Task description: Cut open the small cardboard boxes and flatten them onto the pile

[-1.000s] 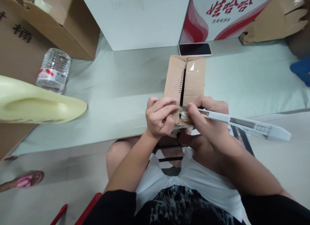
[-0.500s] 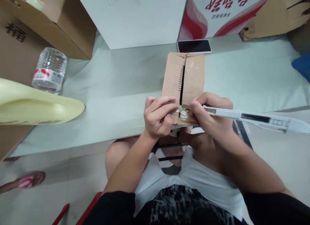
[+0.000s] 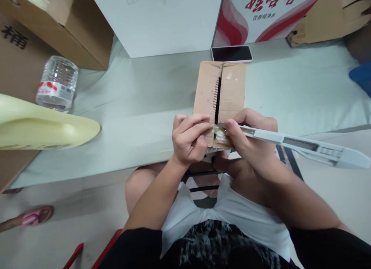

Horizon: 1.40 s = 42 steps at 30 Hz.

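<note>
A small brown cardboard box (image 3: pixel 232 87) lies at the table's front edge, a dark slit running between its top flaps. Clear tape (image 3: pixel 220 137) clings, crumpled, to the near end of that seam. My left hand (image 3: pixel 189 137) is closed over the near left corner of the box, fingertips at the seam by the tape. My right hand (image 3: pixel 252 135) grips a white utility knife (image 3: pixel 301 143) close to its blade end. The blade tip points left, at the tape, and is partly hidden by my fingers. The knife's handle sticks out to the right.
Behind the box lies a phone (image 3: pixel 232 53), in front of a large white carton (image 3: pixel 162 25). On the left are a water bottle (image 3: pixel 58 83), a pale yellow plastic object (image 3: pixel 49 124) and open cardboard boxes (image 3: pixel 81 33). A person's foot in a pink sandal (image 3: pixel 34 217) shows lower left.
The knife's handle end has swung slightly toward me and rolled a little, and my right hand has shifted slightly left. My left hand and the box stay nearly in place.
</note>
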Each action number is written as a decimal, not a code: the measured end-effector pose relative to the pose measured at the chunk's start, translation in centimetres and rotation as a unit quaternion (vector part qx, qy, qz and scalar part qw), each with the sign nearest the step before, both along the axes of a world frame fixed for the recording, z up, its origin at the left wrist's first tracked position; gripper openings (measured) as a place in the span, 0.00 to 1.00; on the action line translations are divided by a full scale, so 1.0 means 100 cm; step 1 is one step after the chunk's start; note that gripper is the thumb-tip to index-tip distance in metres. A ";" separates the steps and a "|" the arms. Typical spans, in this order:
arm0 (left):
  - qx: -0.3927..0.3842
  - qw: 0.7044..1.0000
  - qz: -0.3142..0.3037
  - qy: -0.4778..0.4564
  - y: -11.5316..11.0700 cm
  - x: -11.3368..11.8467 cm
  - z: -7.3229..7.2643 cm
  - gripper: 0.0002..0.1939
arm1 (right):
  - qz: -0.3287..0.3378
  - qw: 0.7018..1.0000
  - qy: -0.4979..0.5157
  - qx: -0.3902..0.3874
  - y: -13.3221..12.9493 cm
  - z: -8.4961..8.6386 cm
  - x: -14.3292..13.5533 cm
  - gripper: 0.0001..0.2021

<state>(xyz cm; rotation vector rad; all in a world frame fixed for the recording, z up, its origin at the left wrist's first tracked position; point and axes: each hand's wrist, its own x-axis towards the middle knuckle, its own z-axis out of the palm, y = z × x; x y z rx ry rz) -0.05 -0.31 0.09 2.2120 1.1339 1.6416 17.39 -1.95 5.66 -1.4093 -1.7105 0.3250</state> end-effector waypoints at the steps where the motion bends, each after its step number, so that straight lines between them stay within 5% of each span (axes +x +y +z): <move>1: 0.001 1.000 0.000 0.001 0.000 0.000 0.000 0.15 | -0.001 1.000 -0.010 0.004 0.000 0.000 -0.001 0.26; 14: 0.017 0.999 -0.015 -0.033 0.002 0.002 -0.004 0.13 | 0.022 0.997 -0.032 -0.072 0.002 0.006 0.002 0.24; 23: 0.010 1.000 -0.006 -0.022 0.002 0.001 -0.004 0.14 | 0.147 0.987 -0.027 -0.061 0.005 0.006 0.023 0.10; 29: 0.008 1.000 -0.006 -0.021 0.002 0.001 -0.004 0.14 | 0.213 0.976 -0.024 -0.050 0.010 0.004 0.032 0.13; 42: 0.008 0.999 -0.003 -0.033 0.002 0.002 -0.006 0.14 | 0.186 0.980 0.013 -0.064 0.013 -0.013 0.027 0.10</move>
